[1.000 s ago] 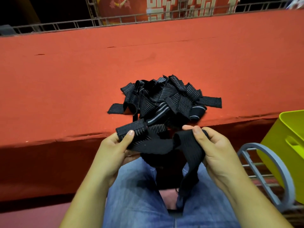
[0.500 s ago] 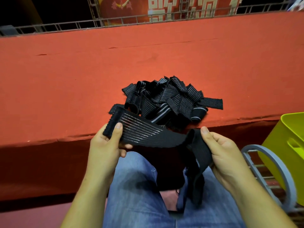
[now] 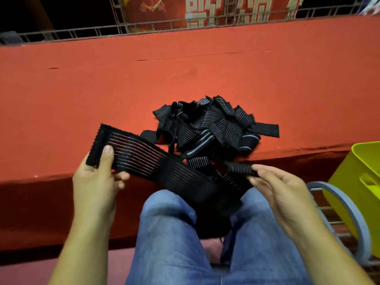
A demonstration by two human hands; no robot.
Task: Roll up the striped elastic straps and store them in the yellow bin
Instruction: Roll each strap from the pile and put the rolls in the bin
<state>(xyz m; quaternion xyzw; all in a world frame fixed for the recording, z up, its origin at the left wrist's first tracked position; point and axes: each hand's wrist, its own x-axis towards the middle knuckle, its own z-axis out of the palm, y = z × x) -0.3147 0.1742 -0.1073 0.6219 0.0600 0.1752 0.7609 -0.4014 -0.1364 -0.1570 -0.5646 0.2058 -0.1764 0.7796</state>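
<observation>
Left hand [image 3: 96,175] and right hand [image 3: 281,190] apart, each with a pinch on the strap [image 3: 164,171].

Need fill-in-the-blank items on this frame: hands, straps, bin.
1. The left hand pins one strap end with its ___ on top, while the right hand pinches it further along.
2. The pile of straps lies on the ___ table.
3. The ___ bin stands to the person's right.
Missing words: thumb; red; yellow.
</observation>
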